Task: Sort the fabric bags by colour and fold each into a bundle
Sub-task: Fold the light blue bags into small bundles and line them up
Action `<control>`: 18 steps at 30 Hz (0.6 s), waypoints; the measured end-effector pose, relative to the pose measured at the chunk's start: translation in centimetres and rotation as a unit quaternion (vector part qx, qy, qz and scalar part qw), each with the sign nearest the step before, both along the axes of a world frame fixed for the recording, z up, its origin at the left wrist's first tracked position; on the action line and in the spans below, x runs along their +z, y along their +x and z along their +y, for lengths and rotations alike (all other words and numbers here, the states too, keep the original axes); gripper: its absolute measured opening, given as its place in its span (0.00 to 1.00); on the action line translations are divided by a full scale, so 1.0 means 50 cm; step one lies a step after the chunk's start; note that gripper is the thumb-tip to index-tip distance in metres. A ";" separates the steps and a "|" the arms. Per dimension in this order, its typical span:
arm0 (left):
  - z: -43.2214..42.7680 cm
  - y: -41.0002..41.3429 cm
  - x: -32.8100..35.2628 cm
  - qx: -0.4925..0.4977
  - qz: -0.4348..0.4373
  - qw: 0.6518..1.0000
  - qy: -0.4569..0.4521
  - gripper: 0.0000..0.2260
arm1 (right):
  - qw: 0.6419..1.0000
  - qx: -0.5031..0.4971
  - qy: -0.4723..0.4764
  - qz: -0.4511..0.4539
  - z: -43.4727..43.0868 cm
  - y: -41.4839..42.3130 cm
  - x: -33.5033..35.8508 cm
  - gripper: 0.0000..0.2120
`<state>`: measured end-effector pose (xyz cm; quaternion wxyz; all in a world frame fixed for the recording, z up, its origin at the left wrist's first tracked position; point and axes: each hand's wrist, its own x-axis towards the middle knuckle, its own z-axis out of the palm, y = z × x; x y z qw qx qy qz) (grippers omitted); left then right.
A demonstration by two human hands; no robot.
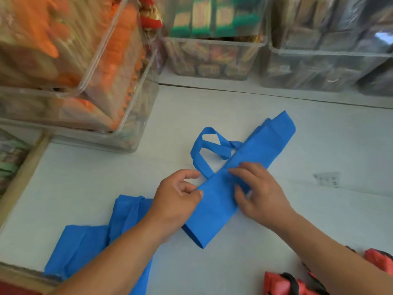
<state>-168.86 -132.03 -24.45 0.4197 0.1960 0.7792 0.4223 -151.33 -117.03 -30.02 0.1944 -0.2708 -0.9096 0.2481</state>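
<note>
A blue fabric bag, folded into a long narrow strip, lies diagonally across the white table. Its two handles loop out to the left. My left hand pinches the strip's left edge between thumb and fingers. My right hand holds the right side, fingers on top and thumb curled at the edge. A second blue bag lies loosely spread at the lower left, partly under my left forearm. Red fabric with black trim sits at the bottom right.
Clear plastic bins of packaged goods line the back: orange-packed bins at the left, a middle one, a dark-filled one at the right. A wooden edge borders the table's left side. A small label sticks on the table.
</note>
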 end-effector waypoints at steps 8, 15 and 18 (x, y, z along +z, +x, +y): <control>0.036 0.034 0.058 -0.065 -0.044 0.996 0.033 0.11 | 0.983 0.039 -0.173 0.055 -0.029 0.067 0.017 0.21; 0.093 0.050 0.046 -0.246 0.172 0.948 0.109 0.27 | 0.946 -0.091 -0.308 -0.042 0.035 0.054 0.085 0.12; 0.138 0.040 -0.007 -0.283 0.350 0.892 0.033 0.22 | 0.930 -0.152 -0.328 -0.072 0.065 0.033 0.090 0.26</control>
